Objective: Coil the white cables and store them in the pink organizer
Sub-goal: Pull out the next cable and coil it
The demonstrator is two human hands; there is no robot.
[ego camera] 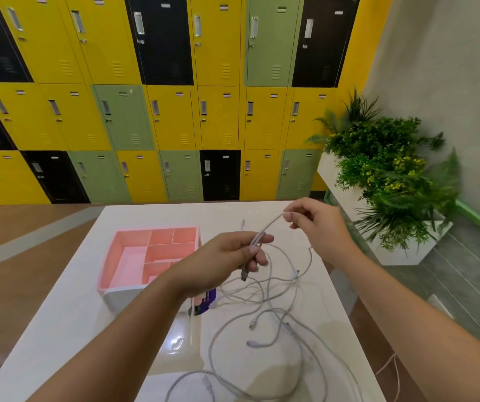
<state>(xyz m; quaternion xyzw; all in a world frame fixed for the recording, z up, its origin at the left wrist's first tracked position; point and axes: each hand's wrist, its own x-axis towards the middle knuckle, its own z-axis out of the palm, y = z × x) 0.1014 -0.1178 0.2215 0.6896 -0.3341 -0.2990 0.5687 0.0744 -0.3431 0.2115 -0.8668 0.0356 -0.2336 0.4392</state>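
Note:
A tangle of white cables [265, 323] lies spread over the right half of the white table [67, 323]. My left hand [227, 259] is raised above the table and grips one cable near its plug end, the dark connector hanging below my fingers. My right hand [317, 224] pinches the same cable a short way along, up and to the right, so a short stretch runs taut between both hands. The pink organizer [125, 256], with several compartments, stands on the table left of my hands; my left forearm hides its near right corner.
A small purple-labelled item [205, 303] lies beside the organizer under my left wrist. Yellow, green and black lockers fill the wall beyond the table. A white planter with green plants [389, 175] stands to the right. A thin cord [389, 367] hangs off the table's right side.

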